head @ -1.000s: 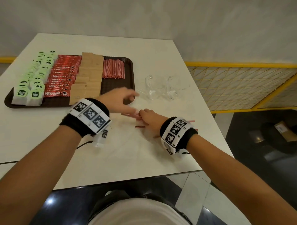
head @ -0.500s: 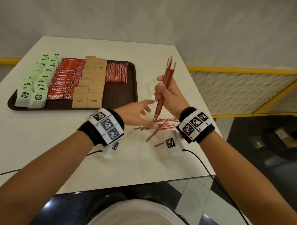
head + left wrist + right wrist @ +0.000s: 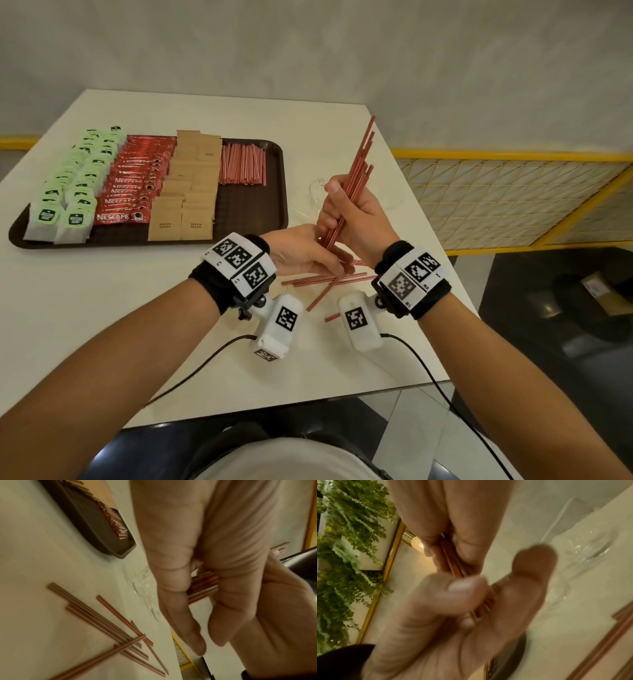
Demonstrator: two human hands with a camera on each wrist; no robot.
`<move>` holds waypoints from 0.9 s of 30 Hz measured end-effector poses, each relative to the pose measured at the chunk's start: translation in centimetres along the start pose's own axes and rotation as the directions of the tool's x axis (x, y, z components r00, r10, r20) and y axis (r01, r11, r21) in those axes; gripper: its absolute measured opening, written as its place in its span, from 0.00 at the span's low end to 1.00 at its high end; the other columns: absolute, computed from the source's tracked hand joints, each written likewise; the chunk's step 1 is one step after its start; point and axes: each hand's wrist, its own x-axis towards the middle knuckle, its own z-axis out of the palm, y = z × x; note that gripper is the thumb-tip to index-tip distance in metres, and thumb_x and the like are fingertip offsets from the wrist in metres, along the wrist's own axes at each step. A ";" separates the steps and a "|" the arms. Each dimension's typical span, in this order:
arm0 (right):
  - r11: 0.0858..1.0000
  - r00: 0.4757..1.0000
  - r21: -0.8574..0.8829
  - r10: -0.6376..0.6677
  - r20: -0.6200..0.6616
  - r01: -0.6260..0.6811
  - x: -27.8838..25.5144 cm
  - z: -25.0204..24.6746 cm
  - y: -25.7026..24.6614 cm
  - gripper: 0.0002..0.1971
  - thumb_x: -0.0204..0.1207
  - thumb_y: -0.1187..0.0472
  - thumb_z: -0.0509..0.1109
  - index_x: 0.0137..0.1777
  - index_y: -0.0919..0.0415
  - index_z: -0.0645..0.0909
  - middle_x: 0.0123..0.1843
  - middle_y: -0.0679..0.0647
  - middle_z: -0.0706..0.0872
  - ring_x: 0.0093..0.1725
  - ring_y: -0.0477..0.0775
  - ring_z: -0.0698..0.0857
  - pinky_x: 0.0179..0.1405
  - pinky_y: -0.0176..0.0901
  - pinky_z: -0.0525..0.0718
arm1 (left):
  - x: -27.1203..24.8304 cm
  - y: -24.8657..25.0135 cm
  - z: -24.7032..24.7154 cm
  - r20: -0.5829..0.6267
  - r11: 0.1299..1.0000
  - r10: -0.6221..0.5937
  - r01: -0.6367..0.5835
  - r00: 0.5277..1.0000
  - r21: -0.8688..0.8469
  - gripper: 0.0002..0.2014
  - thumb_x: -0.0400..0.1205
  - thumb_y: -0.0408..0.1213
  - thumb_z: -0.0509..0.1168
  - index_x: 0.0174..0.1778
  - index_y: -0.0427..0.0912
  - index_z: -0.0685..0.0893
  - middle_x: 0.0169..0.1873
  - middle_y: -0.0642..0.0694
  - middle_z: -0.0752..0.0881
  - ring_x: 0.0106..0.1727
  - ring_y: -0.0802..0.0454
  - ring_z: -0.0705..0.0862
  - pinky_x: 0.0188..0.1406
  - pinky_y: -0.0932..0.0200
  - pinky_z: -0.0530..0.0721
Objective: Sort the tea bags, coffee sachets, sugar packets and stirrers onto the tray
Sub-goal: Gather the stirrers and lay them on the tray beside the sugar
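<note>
My right hand (image 3: 342, 205) grips a bundle of red stirrers (image 3: 356, 171) and holds it upright above the table; the right wrist view shows the fingers of that hand (image 3: 479, 588) curled round the bundle (image 3: 453, 563). Just below, my left hand (image 3: 318, 260) lies with straight fingers against the bundle's lower ends and holds nothing (image 3: 209, 641). Several loose stirrers (image 3: 325, 279) lie crossed on the table under both hands. At the left, the brown tray (image 3: 277, 192) carries rows of green tea bags (image 3: 68, 192), red coffee sachets (image 3: 137, 181), brown sugar packets (image 3: 188, 192) and stirrers (image 3: 243, 164).
Clear glass cups (image 3: 313, 192) stand right of the tray, partly behind my right hand. The white table (image 3: 102, 325) ends close to the right of my hands and in front of them. A yellow railing (image 3: 513, 156) runs beyond the right edge.
My right hand, which lay on the table among the stirrers, has lifted a bundle of them upright. My left hand has drawn in to the bundle's lower ends.
</note>
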 end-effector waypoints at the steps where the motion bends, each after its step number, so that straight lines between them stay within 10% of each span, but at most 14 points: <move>1: 0.999 1.000 -0.035 0.011 -0.005 -0.011 -0.1 -0.3 -0.1 0.07 0.84 0.63 0.58 0.44 0.58 0.71 0.23 0.44 0.68 0.23 0.44 0.69 0.28 0.36 0.75 | 0.2 -0.2 -0.1 -0.037 1.000 -0.013 0.013 0.999 0.009 0.25 0.75 0.14 0.63 0.70 0.29 0.71 0.47 0.39 0.84 0.46 0.51 0.88 0.50 0.61 0.87; 3: 0.988 0.998 -0.139 0.060 -0.014 -0.062 -0.4 -1.4 -0.8 0.06 0.83 0.63 0.60 0.43 0.59 0.72 0.21 0.43 0.66 0.21 0.44 0.66 0.25 0.35 0.73 | 0.4 -0.6 -0.3 -0.149 0.967 -0.015 0.052 0.989 0.249 0.30 0.76 0.22 0.68 0.73 0.37 0.67 0.54 0.41 0.83 0.52 0.49 0.85 0.53 0.60 0.84; 6: 0.824 0.972 -0.526 0.234 -0.025 -0.212 -0.8 -3.7 -1.8 0.03 0.78 0.60 0.69 0.45 0.58 0.78 0.21 0.46 0.68 0.20 0.46 0.67 0.23 0.36 0.71 | 0.4 -1.9 -0.7 -0.256 0.625 0.065 0.161 0.964 0.764 0.40 0.72 0.46 0.75 0.77 0.44 0.64 0.64 0.46 0.76 0.61 0.51 0.78 0.58 0.60 0.77; 11: 0.008 0.838 -0.990 0.533 -0.113 -0.139 -1.4 -5.7 -0.9 0.30 0.63 0.48 0.81 0.62 0.56 0.77 0.42 0.46 0.80 0.43 0.49 0.79 0.41 0.35 0.74 | 0.9 -4.4 0.6 -0.254 0.256 0.022 0.240 0.967 0.936 0.58 0.58 0.67 0.75 0.78 0.45 0.57 0.66 0.46 0.62 0.69 0.48 0.64 0.66 0.46 0.75; 13: -0.133 0.789 -0.988 0.597 -0.147 -0.084 -1.9 -6.0 0.1 0.44 0.58 0.43 0.82 0.74 0.55 0.69 0.62 0.49 0.81 0.63 0.52 0.78 0.62 0.40 0.74 | 1.1 -4.7 1.0 -0.266 0.198 0.052 0.252 0.962 0.947 0.59 0.57 0.68 0.75 0.78 0.44 0.57 0.64 0.46 0.61 0.66 0.48 0.65 0.64 0.49 0.76; 15: -0.138 0.801 -0.988 0.584 -0.135 -0.066 -2.2 -6.2 1.0 0.47 0.56 0.43 0.83 0.75 0.54 0.68 0.67 0.50 0.80 0.66 0.54 0.78 0.68 0.45 0.74 | 1.4 -4.7 1.0 -0.284 0.232 0.062 0.263 0.957 0.936 0.55 0.58 0.65 0.76 0.77 0.43 0.62 0.62 0.46 0.62 0.64 0.48 0.66 0.63 0.49 0.76; 20: -0.049 0.869 -0.996 0.488 -0.085 -0.070 -2.2 -6.4 2.1 0.18 0.62 0.51 0.81 0.47 0.56 0.81 0.40 0.51 0.83 0.42 0.53 0.80 0.39 0.42 0.75 | 1.9 -4.1 0.4 -0.270 0.358 0.066 0.230 0.961 0.905 0.35 0.70 0.54 0.74 0.70 0.40 0.74 0.60 0.43 0.69 0.60 0.46 0.76 0.60 0.56 0.77; 27: 0.008 0.908 -0.994 0.408 -0.094 -0.106 -2.2 -5.7 3.0 0.11 0.68 0.56 0.76 0.50 0.58 0.88 0.29 0.48 0.77 0.31 0.49 0.77 0.35 0.41 0.76 | 2.0 -4.3 0.2 -0.232 0.402 0.208 0.133 0.950 0.906 0.15 0.77 0.38 0.70 0.59 0.41 0.85 0.56 0.44 0.85 0.57 0.50 0.82 0.49 0.70 0.71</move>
